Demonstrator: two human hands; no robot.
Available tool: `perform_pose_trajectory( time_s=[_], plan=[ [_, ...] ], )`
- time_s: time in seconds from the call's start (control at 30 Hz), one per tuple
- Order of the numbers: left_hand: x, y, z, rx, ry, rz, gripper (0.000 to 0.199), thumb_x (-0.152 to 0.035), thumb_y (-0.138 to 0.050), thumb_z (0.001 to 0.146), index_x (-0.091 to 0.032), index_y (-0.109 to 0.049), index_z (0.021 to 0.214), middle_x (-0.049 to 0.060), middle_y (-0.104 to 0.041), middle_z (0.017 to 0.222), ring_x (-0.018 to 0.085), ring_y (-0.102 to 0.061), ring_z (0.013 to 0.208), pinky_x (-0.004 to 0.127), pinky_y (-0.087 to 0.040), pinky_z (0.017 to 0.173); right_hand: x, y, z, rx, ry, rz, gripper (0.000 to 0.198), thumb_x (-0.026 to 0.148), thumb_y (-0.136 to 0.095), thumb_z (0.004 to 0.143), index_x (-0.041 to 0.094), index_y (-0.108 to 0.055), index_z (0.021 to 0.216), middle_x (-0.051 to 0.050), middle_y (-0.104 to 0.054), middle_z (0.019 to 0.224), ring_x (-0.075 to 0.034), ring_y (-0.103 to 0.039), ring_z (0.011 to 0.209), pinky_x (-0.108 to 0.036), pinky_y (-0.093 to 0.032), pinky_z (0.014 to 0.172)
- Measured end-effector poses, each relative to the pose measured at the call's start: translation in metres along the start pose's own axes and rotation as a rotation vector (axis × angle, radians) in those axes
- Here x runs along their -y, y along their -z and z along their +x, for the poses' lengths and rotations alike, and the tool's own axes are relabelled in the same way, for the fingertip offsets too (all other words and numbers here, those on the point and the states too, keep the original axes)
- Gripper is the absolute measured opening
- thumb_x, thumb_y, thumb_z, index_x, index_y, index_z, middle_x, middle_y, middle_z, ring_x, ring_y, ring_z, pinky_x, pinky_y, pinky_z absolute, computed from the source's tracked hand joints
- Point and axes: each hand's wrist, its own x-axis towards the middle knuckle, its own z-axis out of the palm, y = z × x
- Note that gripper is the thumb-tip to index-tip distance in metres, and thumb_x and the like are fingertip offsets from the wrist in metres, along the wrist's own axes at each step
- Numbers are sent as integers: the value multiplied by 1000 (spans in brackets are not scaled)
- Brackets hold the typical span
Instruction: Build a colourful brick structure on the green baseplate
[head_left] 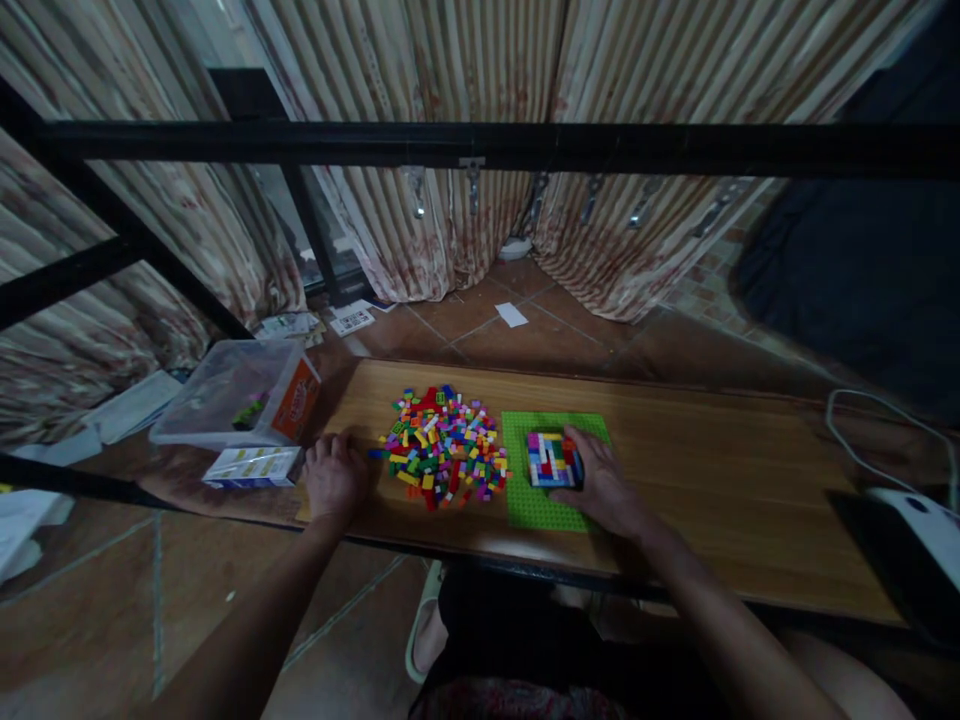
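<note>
A small square build of multicoloured toy bricks (546,462) sits on a green studded baseplate (525,512). My right hand (604,485) is closed on its right side, thumb near the front edge and fingers at the back. Part of the build's right edge is hidden by that hand. To the left of the baseplate lies a heap of loose toy bricks (442,445) in many colours. My left hand (332,475) lies at the left end of the wooden board, fingers outstretched, holding nothing and a little apart from the heap.
The wooden board (697,460) carries it all. Off its left end are a clear plastic tub (217,395) with an orange label and a white-and-blue box (253,467). A white device (919,520) and cable stand at the right. A black metal bar (480,145) crosses behind.
</note>
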Motion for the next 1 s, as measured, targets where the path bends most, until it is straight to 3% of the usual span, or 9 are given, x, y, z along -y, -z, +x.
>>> perform_pose_trajectory(
  time_s=[0.23,0.33,0.4,0.5,0.6,0.73,0.83,1.0],
  plan=[
    [-3,2,-2,10,12,-25,38,-21,-39,88,-13,-60,119,15,-58,113,29,-51,105,39,-40,84,-39,10,3,-71,-59,23,93,46,-72,66,24,-28,145,-13,-51,132,-34,-47,122,-53,-38,101],
    [-3,1,-3,17,34,-38,37,-22,-40,88,-13,-60,118,15,-58,113,29,-50,106,39,-40,84,-38,21,2,-82,-25,4,94,47,-76,62,26,-34,143,-14,-51,131,-37,-48,120,-56,-37,101],
    [-3,1,-4,20,35,-49,36,-22,-41,88,-14,-60,117,15,-58,114,29,-50,106,40,-40,85,-20,27,5,-108,-3,-12,88,49,-77,61,26,-42,139,-15,-50,133,-38,-46,122,-53,-36,103],
    [-2,0,-4,18,25,-61,35,-21,-40,89,-14,-60,117,14,-58,114,29,-50,106,40,-40,87,31,22,15,-192,-1,54,60,50,-67,74,27,-54,128,-12,-56,127,-32,-50,118,-48,-40,99],
    [-3,1,-5,22,31,-67,35,-20,-40,89,-14,-60,117,14,-58,115,29,-49,106,40,-40,87,94,-6,33,-191,60,215,29,45,-54,87,25,-65,106,-7,-66,105,-25,-59,101,-41,-46,90],
    [-3,2,-5,24,33,-77,36,-19,-40,89,-13,-59,118,16,-57,114,29,-49,107,40,-40,88,159,-58,65,-75,157,238,20,35,-53,89,22,-67,96,-8,-66,95,-22,-60,92,-36,-46,85],
    [-3,1,-6,21,26,-79,36,-19,-40,89,-14,-59,119,16,-57,114,29,-49,108,40,-39,88,182,-83,82,-60,123,84,18,36,-59,85,21,-67,91,-11,-65,96,-27,-56,97,-40,-43,87],
    [-2,0,-6,14,31,-77,36,-20,-40,89,-14,-59,119,15,-57,116,29,-49,107,40,-39,89,187,-101,91,-90,85,-68,10,29,-60,84,22,-66,87,-13,-62,96,-29,-53,98,-42,-40,88]
  ],
)
